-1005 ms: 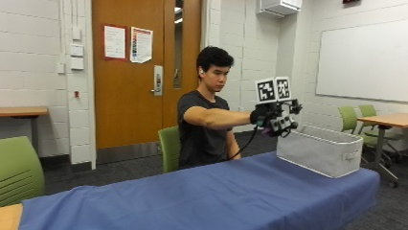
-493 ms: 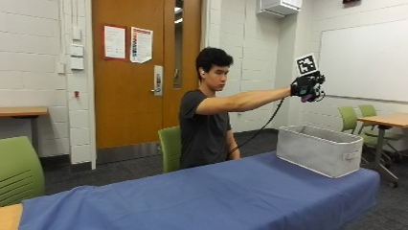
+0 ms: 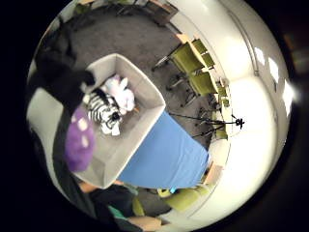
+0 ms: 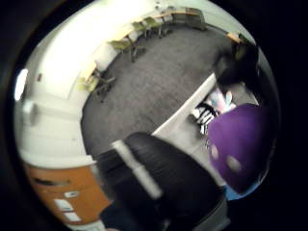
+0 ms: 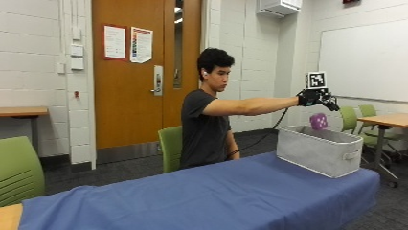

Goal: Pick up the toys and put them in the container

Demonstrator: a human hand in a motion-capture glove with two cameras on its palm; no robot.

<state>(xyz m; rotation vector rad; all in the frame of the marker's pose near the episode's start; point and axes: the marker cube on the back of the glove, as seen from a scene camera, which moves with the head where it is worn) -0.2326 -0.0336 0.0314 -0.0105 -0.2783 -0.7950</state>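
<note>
In the outside view my gloved right hand (image 5: 317, 98) is stretched out at shoulder height above the grey fabric container (image 5: 319, 149) at the table's right end. A purple toy with pale spots (image 5: 318, 121) is in the air just under the hand and above the container's opening, apart from the fingers. The palm views show the purple toy (image 3: 79, 140) (image 4: 243, 147) close to the palm. Below it, a zebra toy (image 3: 107, 112) and a pink and white plush (image 3: 120, 92) lie inside the container (image 3: 145, 79). The fingers (image 3: 63, 82) look relaxed.
A blue cloth (image 5: 210, 196) covers the long table. Green chairs (image 5: 171, 146) stand behind it and at the left (image 5: 19, 170). Another table with a chair (image 5: 382, 120) stands at the right beyond the container.
The hand rose from beside the container to well above it, then came slightly down over the opening. The purple toy now shows below the hand, out of its grip.
</note>
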